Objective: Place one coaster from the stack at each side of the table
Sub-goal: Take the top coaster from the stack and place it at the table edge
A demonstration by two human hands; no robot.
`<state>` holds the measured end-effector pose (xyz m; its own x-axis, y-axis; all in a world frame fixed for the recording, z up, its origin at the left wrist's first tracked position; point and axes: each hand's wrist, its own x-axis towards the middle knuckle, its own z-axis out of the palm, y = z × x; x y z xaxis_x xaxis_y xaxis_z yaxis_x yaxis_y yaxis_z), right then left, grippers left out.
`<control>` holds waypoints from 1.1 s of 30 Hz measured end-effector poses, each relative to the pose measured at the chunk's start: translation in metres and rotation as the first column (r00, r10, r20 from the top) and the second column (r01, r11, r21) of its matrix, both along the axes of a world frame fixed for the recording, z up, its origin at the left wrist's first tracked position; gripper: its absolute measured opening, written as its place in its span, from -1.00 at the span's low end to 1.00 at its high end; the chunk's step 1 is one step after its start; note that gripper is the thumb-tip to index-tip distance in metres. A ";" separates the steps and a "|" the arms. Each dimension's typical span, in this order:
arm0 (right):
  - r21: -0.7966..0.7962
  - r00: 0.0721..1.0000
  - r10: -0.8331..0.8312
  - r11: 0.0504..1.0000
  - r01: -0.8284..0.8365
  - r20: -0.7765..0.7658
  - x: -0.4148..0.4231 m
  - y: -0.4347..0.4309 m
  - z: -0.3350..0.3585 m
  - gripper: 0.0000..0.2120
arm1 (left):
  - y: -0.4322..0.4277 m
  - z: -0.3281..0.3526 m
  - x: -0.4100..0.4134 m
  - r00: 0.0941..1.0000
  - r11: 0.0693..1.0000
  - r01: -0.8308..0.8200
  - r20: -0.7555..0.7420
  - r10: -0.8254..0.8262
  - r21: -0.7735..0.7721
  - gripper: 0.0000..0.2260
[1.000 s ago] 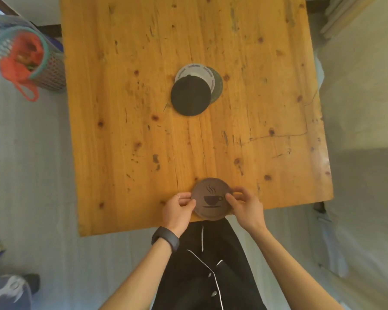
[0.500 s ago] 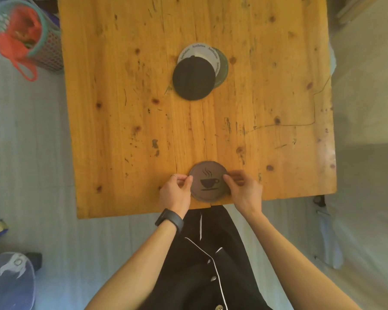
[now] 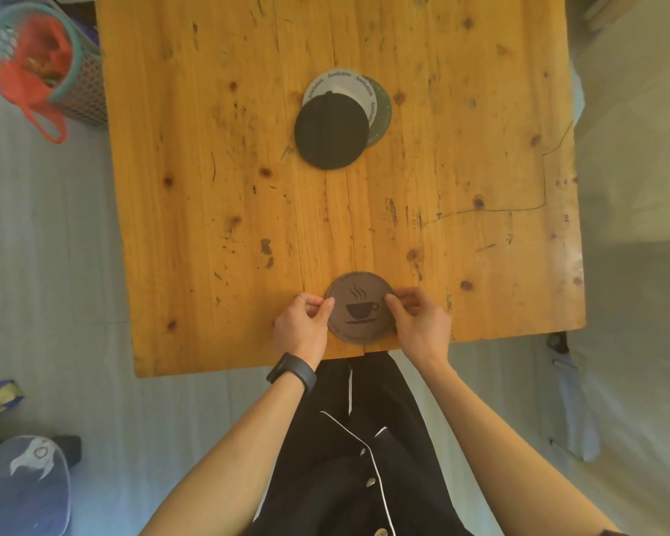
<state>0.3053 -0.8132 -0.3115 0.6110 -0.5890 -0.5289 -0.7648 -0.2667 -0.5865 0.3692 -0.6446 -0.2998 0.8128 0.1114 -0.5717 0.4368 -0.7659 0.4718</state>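
On the wooden table (image 3: 209, 187), the cup coaster (image 3: 360, 309) is pinched by left hand (image 3: 300, 328) and right hand (image 3: 418, 323), best squared to the near edge before release.

Counter (image 3: 441, 110): knotty varnished wood, scratched, w/ slight sheen. Brown coaster (image 3: 361, 308): matt, leather-like, printed w/ cup logo. Top coaster of stack (image 3: 331, 131): matt black. Basket (image 3: 82, 98): plastic mesh. Watch strap (image 3: 293, 372): matt black.
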 end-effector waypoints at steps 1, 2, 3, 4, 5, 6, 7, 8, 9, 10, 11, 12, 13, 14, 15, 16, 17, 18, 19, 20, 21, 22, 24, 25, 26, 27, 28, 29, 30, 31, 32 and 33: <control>-0.003 1.000 -0.002 1.000 0.002 0.000 0.000 0.000 0.000 -0.80 | 0.000 0.000 0.000 1.000 1.000 0.000 0.003 0.000 0.001 -0.79; -0.004 1.000 -0.005 1.000 0.005 0.002 0.000 0.001 -0.001 -0.80 | 0.000 0.000 -0.001 1.000 1.000 -0.001 0.003 0.001 0.002 -0.78; -0.006 1.000 -0.007 1.000 0.007 0.005 -0.001 0.002 -0.001 -0.81 | 0.000 0.000 -0.001 1.000 1.000 -0.002 0.003 0.002 0.003 -0.78; -0.010 1.000 -0.005 1.000 0.005 0.008 -0.001 0.002 -0.002 -0.81 | 0.001 -0.001 -0.001 1.000 1.000 -0.004 0.003 0.004 0.005 -0.77; -0.015 1.000 -0.001 1.000 0.001 0.009 -0.001 0.003 -0.002 -0.81 | 0.001 -0.001 -0.001 1.000 1.000 -0.006 0.004 0.005 0.008 -0.76; -0.021 1.000 0.003 1.000 -0.002 0.009 -0.001 0.003 -0.002 -0.82 | 0.001 -0.002 -0.002 1.000 1.000 -0.006 0.005 0.005 0.012 -0.76; -0.026 1.000 0.006 1.000 -0.005 0.009 -0.001 0.003 -0.001 -0.82 | 0.001 -0.002 -0.002 1.000 1.000 -0.005 0.006 0.005 0.013 -0.75; -0.031 1.000 0.009 0.999 -0.009 0.010 -0.001 0.004 -0.002 -0.82 | 0.001 -0.001 -0.002 1.000 1.000 -0.002 0.007 0.002 0.013 -0.75; -0.037 1.000 0.016 0.999 -0.016 0.012 -0.001 0.004 -0.002 -0.82 | 0.000 -0.001 -0.002 1.000 1.000 0.003 0.009 -0.003 0.012 -0.75; -0.047 0.999 0.030 0.998 -0.030 0.010 -0.001 0.004 -0.003 -0.83 | 0.000 -0.001 -0.002 1.000 1.000 0.010 0.010 -0.010 0.012 -0.76; -0.058 0.999 0.047 0.997 -0.047 0.007 -0.001 0.005 -0.003 -0.83 | 0.000 -0.001 -0.002 1.000 1.000 0.016 0.010 -0.016 0.013 -0.76; -0.068 0.998 0.064 0.996 -0.064 0.002 -0.001 0.005 -0.004 -0.83 | 0.000 -0.001 -0.001 1.000 1.000 0.022 0.010 -0.022 0.015 -0.77; -0.077 0.997 0.079 0.994 -0.079 -0.001 -0.001 0.005 -0.005 -0.83 | 0.001 0.000 -0.001 0.999 0.999 0.032 0.012 -0.032 0.020 -0.77; -0.085 0.995 0.095 0.992 -0.095 -0.003 -0.001 0.005 -0.005 -0.82 | 0.001 0.000 0.000 0.998 0.998 0.056 0.020 -0.056 0.029 -0.77; -0.093 0.994 0.108 0.990 -0.108 -0.007 -0.001 0.005 -0.005 -0.81 | 0.002 0.000 0.000 0.995 0.995 0.094 0.033 -0.096 0.044 -0.78; -0.099 0.993 0.116 0.988 -0.116 -0.011 0.000 0.004 -0.004 -0.80 | 0.002 0.001 0.000 0.989 0.988 0.139 0.043 -0.142 0.063 -0.77; -0.102 0.993 0.118 0.988 -0.119 -0.015 0.000 0.003 -0.003 -0.79 | 0.002 0.002 0.000 0.983 0.981 0.175 0.048 -0.179 0.079 -0.77; -0.103 0.992 0.121 0.987 -0.123 -0.021 0.001 0.002 -0.002 -0.78 | 0.003 0.003 0.001 0.978 0.976 0.198 0.048 -0.202 0.088 -0.77; -0.103 0.991 0.133 0.985 -0.135 -0.031 0.003 0.000 -0.001 -0.77 | 0.003 0.005 0.003 0.975 0.972 0.214 0.045 -0.219 0.093 -0.77; -0.099 0.987 0.152 0.983 -0.156 -0.047 0.003 -0.002 0.001 -0.77 | 0.003 0.006 0.004 0.971 0.968 0.232 0.040 -0.237 0.098 -0.78; -0.090 0.982 0.179 0.979 -0.184 -0.064 0.004 -0.003 0.002 -0.78 | 0.004 0.007 0.006 0.966 0.962 0.250 0.036 -0.255 0.105 -0.80; -0.082 0.974 0.212 0.972 -0.219 -0.084 0.005 -0.006 0.004 -0.79 | 0.005 0.007 0.008 0.962 0.957 0.267 0.034 -0.272 0.109 -0.81; -0.080 0.951 0.285 0.952 -0.296 -0.120 0.010 -0.011 0.009 -0.79 | 0.004 0.007 0.018 0.951 0.948 0.298 0.056 -0.305 0.109 -0.85; -0.084 0.940 0.316 0.941 -0.328 -0.128 0.017 -0.015 0.012 -0.78 | 0.002 0.006 0.026 0.940 0.941 0.320 0.086 -0.330 0.113 -0.86; -0.092 0.932 0.339 0.932 -0.352 -0.129 0.026 -0.019 0.015 -0.75 | -0.001 0.006 0.037 0.926 0.931 0.344 0.122 -0.358 0.126 -0.87; -0.109 0.928 0.354 0.924 -0.366 -0.120 0.037 -0.024 0.018 -0.72 | -0.007 0.006 0.051 0.908 0.918 0.368 0.157 -0.389 0.151 -0.86; -0.144 0.926 0.365 0.915 -0.376 -0.099 0.050 -0.029 0.021 -0.70 | -0.013 0.005 0.066 0.886 0.902 0.390 0.191 -0.422 0.185 -0.84; -0.194 0.925 0.375 0.904 -0.381 -0.068 0.065 -0.034 0.022 -0.69 | -0.020 0.005 0.084 0.864 0.887 0.407 0.223 -0.451 0.216 -0.81; -0.254 0.924 0.381 0.891 -0.377 -0.037 0.080 -0.040 0.023 -0.67 | -0.027 0.004 0.102 0.842 0.875 0.420 0.255 -0.475 0.239 -0.77; -0.315 0.924 0.383 0.875 -0.367 -0.012 0.095 -0.045 0.022 -0.65 | -0.036 0.004 0.120 0.821 0.864 0.433 0.285 -0.495 0.256 -0.72; -0.366 0.924 0.383 0.860 -0.357 -0.001 0.109 -0.051 0.020 -0.61 | -0.043 0.002 0.138 0.797 0.851 0.450 0.309 -0.519 0.270 -0.68; -0.398 0.922 0.388 0.843 -0.361 -0.014 0.121 -0.055 0.016 -0.56 | -0.051 0.001 0.155 0.769 0.832 0.475 0.324 -0.551 0.286 -0.63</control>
